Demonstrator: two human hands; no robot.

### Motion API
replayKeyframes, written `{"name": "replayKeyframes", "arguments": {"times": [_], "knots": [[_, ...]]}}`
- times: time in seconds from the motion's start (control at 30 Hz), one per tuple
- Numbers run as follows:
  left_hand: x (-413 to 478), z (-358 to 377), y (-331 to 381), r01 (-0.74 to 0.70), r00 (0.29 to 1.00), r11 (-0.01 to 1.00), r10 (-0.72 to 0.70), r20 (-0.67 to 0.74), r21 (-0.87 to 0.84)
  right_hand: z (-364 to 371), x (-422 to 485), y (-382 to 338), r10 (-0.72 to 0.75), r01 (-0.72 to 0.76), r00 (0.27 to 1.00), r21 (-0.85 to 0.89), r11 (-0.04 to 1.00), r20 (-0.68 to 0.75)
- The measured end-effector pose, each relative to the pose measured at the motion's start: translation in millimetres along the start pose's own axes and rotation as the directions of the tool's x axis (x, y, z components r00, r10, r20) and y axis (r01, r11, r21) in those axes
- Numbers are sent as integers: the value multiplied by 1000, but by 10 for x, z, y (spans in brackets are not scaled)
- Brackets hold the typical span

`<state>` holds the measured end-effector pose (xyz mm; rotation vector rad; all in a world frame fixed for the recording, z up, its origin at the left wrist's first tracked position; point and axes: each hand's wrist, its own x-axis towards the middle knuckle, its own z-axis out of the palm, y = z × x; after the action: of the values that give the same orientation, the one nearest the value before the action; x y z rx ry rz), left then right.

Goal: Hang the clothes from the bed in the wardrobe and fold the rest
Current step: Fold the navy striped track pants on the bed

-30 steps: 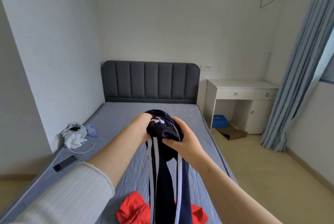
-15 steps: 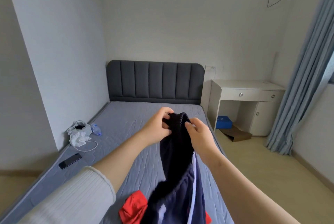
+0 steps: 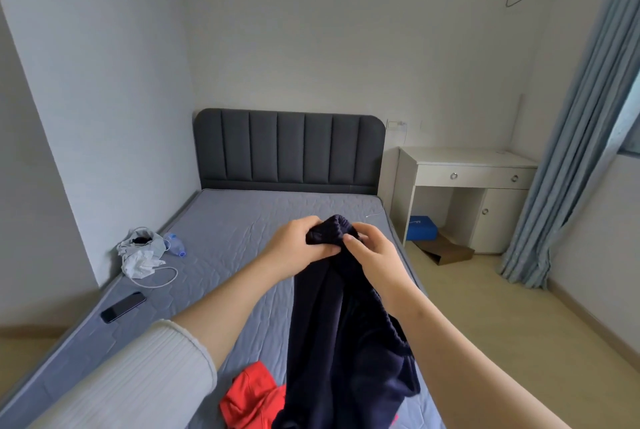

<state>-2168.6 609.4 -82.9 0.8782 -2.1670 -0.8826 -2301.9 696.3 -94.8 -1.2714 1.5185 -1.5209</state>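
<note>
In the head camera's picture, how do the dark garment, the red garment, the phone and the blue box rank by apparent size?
1. Dark garment, held up close to the camera, which inflates it.
2. Red garment, partly hidden.
3. Phone and blue box look alike; the box is farther off, so unranked.

Left hand (image 3: 294,248) and right hand (image 3: 372,252) raised together, fingers curled, pinching

Mattress (image 3: 242,220) bare ahead; phone (image 3: 123,307), white bundle (image 3: 142,253) left edge, red garment (image 3: 251,397) near.
</note>
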Motion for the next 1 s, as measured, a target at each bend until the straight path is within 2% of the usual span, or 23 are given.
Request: {"name": "replayKeyframes", "arguments": {"times": [0.07, 0.13, 0.2, 0.27, 0.4, 0.53, 0.7, 0.8, 0.9, 0.93, 1.0], "knots": [[32, -11, 60, 7, 997, 998, -12, -78, -65, -33, -15, 49, 13, -14, 999, 12, 1000, 48], [75, -46, 130, -28, 987, 994, 11, -161, -104, -47, -36, 107, -13, 16, 1000, -112, 994, 20], [116, -96, 213, -105, 973, 991, 86, -214, -81, -33, -47, 165, -94, 80, 994, -249, 965, -48], [149, -155, 280, -175, 954, 984, 164, -251, -21, -3, -50, 196, -152, 123, 986, -313, 942, -69], [210, -289, 297, -260, 919, 965, 243, -312, -15, -4, 13, 204, -108, 80, 992, -327, 941, -70], [245, -417, 285, -258, 936, 965, 262, -236, 50, -39, 108, 175, -77, 62, 997, -597, 800, 1], [292, -726, 275, -170, 969, 978, 188, -161, 119, -114, 311, -8, -85, 17, 989, -471, 882, -122], [309, -904, 367, -134, 990, 979, 140, -32, 157, -138, 424, -204, -155, 87, 983, -492, 866, -99], [365, -926, 446, -84, 993, 930, 49, 107, 358, -82, 498, -433, -236, 188, 971, -502, 844, -34], [397, -928, 456, -79, 994, 912, 44, 95, 403, -60, 517, -516, -251, 213, 968, -493, 844, -11], [428, -986, 496, -54, 997, 884, 75, -26, 464, -58, 566, -669, -265, 228, 964, -505, 833, -1]]}}
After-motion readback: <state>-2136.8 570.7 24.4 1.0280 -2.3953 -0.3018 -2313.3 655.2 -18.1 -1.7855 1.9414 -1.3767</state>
